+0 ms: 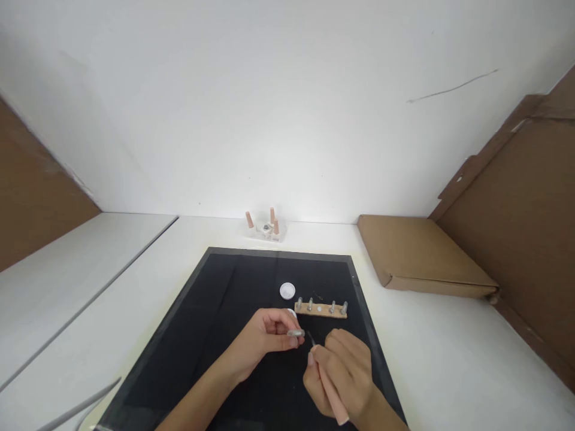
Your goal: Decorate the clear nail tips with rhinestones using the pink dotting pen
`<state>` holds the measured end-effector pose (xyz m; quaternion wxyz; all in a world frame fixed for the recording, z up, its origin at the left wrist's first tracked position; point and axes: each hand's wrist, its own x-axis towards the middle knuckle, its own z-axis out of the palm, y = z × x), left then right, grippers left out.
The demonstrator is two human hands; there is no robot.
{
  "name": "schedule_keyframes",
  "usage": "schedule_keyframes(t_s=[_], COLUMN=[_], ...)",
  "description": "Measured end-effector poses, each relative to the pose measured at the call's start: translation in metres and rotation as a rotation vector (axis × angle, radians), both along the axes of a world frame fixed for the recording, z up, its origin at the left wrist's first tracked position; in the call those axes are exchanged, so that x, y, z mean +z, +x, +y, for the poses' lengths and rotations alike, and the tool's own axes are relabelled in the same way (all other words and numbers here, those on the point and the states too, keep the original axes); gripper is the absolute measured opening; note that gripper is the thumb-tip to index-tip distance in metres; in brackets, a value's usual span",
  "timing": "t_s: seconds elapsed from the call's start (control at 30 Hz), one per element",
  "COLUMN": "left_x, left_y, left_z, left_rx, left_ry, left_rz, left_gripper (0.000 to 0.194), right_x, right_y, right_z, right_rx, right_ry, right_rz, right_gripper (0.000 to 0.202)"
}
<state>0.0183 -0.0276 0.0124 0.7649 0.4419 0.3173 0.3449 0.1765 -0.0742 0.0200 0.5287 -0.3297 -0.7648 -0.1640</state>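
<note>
My left hand (274, 332) pinches a silvery, shiny false nail (295, 333) between thumb and fingers, above the black mat (215, 311). My right hand (339, 374) is closed round the pink handle of a nail polish brush (331, 392). The brush's dark tip points up and left, close to the nail; whether they touch I cannot tell. Just beyond my hands lies a cardboard strip (326, 310) with several similar nails standing on it and a bare white spot in its middle. A small round white dish (287, 291) sits behind, and a second white piece (291, 313) is partly hidden by my left hand.
At the wall, a clear holder (275, 237) carries pink-capped bottles (250, 220). To the right, a flat cardboard box (422, 254) lies on the white table (458, 341). Brown cardboard panels (521, 197) stand at both sides. A gap runs through the tabletop on the left.
</note>
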Motion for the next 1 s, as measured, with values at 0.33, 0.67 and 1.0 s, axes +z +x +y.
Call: schedule_keyframes(t_s=[0.33,0.67,1.0], left_x=[-0.0003,0.0055,0.0039], left_y=[-0.0002,0.0006,0.0005], left_z=[0.0003,0.0005,-0.0001], left_rx=[0.000,-0.004,-0.014], left_ry=[0.011,0.007,0.013], left_rz=[-0.007,-0.006,-0.012], left_gripper=[0.013,0.013,0.012], right_x=[-0.0015,-0.0015,-0.0027], right_y=[-0.0006,-0.0023,-0.0015], right_z=[0.0005,-0.0009,-0.0008], right_rx=[0.043,0.069,0.078], right_ry=[-0.002,0.016,-0.014], right_rz=[-0.025,-0.037,-0.008], right_gripper=[0.016,0.014,0.016])
